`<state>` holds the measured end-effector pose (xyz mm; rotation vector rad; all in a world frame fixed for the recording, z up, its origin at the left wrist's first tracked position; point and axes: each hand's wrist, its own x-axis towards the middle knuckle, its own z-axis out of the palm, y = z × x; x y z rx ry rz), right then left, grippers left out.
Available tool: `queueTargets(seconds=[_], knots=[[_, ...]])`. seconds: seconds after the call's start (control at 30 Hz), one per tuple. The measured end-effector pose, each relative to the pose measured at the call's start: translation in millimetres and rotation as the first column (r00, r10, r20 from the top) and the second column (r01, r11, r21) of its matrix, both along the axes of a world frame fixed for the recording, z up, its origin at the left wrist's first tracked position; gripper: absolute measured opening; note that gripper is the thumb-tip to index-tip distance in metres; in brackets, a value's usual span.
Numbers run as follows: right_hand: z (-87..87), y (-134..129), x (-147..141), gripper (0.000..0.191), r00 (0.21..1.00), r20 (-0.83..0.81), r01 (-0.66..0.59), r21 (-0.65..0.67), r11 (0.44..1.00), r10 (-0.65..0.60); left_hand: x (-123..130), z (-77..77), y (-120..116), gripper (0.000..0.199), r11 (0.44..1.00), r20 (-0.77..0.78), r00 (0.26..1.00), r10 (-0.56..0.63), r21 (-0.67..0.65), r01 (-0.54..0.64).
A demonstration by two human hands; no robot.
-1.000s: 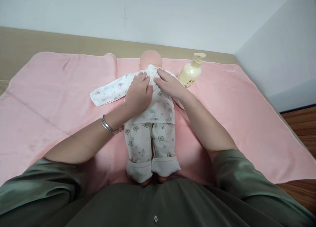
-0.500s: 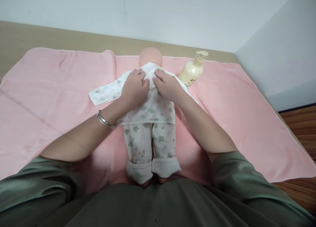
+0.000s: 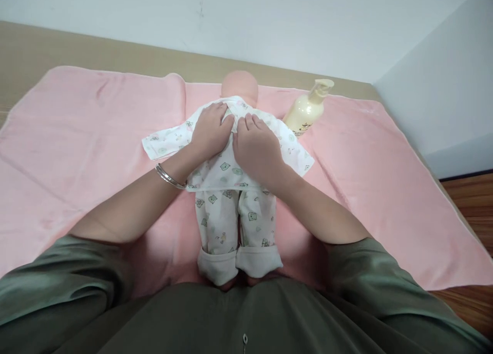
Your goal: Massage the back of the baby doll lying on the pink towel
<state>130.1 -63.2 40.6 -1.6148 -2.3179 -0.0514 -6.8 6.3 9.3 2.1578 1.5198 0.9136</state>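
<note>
A baby doll lies with its bald head toward the wall, dressed in a white patterned shirt and matching trousers with rolled cuffs. My left hand rests flat on the upper left part of the shirt, thumb apart from the fingers. Beside it, my right hand lies on the middle and right of the shirt, its fingers stretched toward the collar. Neither hand holds anything. The doll's face is not visible.
A pink blanket spreads under the doll over a beige surface. At the doll's right, near its shoulder, a pale yellow pump bottle leans on the blanket. A white wall stands behind.
My right hand has moved slightly down and toward the middle of the shirt, uncovering more of the right shoulder and sleeve. My left hand stays nearly in place. The view has shifted a little.
</note>
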Motion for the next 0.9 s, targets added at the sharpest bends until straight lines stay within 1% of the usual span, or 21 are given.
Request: queueTargets(seconds=[0.03, 0.1, 0.2, 0.3, 0.47, 0.57, 0.67, 0.77, 0.83, 0.9], knots=[[-0.2, 4, 2, 0.052, 1.000, -0.017, -0.010, -0.010, 1.000, 0.010, 0, -2.2, 0, 0.051, 1.000, 0.009, 1.000, 0.002, 0.004, -0.002], [0.9, 17, 8, 0.050, 0.997, -0.079, -0.022, -0.077, 0.997, 0.015, 2, -6.2, 0, 0.051, 1.000, 0.028, 0.999, 0.017, 0.011, -0.017], [2.0, 40, 19, 0.055, 0.986, -0.163, -0.001, -0.179, 0.984, -0.028, 4, -9.2, -1, 0.052, 0.999, 0.028, 0.999, 0.040, 0.022, -0.041], [-2.6, 52, 24, 0.059, 0.980, -0.184, 0.040, -0.162, 0.986, -0.070, 5, -7.6, -3, 0.053, 0.998, 0.011, 0.998, 0.054, 0.041, -0.055], [-15.0, 51, 22, 0.059, 0.976, -0.195, 0.071, -0.116, 0.991, -0.093, 5, -4.5, -5, 0.048, 0.996, 0.015, 0.998, 0.058, 0.068, -0.059], [-15.4, 49, 22, 0.059, 0.978, -0.190, 0.062, -0.112, 0.992, -0.082, 5, -4.4, -6, 0.050, 0.996, 0.013, 0.998, 0.055, 0.073, -0.056], [-5.3, 44, 24, 0.058, 0.980, -0.196, -0.008, -0.139, 0.990, -0.020, 4, -5.1, -9, 0.049, 0.996, 0.026, 0.998, 0.054, 0.067, -0.056], [10.6, 33, 22, 0.059, 0.963, -0.263, -0.102, -0.163, 0.981, 0.057, 4, -7.8, -14, 0.045, 0.995, 0.077, 0.995, 0.066, 0.075, -0.072], [17.1, 28, 20, 0.063, 0.955, -0.294, -0.093, -0.141, 0.986, 0.048, 3, -10.1, -16, 0.045, 0.993, 0.111, 0.991, 0.072, 0.086, -0.082], [16.2, 27, 16, 0.064, 0.959, -0.283, -0.024, -0.099, 0.995, -0.005, 3, -12.0, -18, 0.047, 0.992, 0.126, 0.989, 0.084, 0.088, -0.095]])
